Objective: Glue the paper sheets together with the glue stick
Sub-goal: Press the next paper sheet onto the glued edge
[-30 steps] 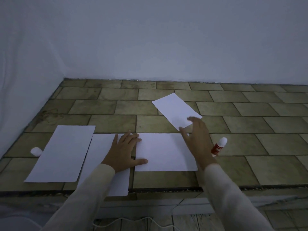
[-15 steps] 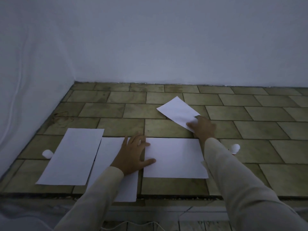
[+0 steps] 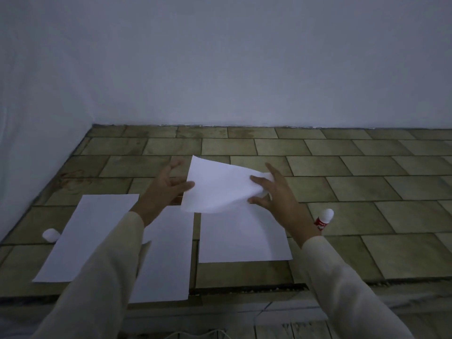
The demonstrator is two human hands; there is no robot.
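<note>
My right hand (image 3: 276, 194) pinches the right end of a small white paper sheet (image 3: 217, 187) and holds it bent above the tiled counter. My left hand (image 3: 162, 189) is raised with fingers spread, its thumb touching the sheet's left edge. Under the lifted sheet lies a larger white sheet (image 3: 242, 238). Two more sheets lie to the left: a middle one (image 3: 168, 260) partly under my left sleeve and a far-left one (image 3: 90, 236). The red glue stick (image 3: 323, 220) with a white end lies on the tiles just right of my right wrist. Its white cap (image 3: 50, 234) rests at the far left.
The olive tiled counter (image 3: 367, 192) meets white walls at the back and on the left. Its front edge (image 3: 244, 288) runs under my forearms. A thin white cable (image 3: 195, 332) shows below the edge.
My right hand has lifted the small sheet off the tiles and drawn it toward me. My left hand has left the flat sheets and risen to the sheet's left edge.
</note>
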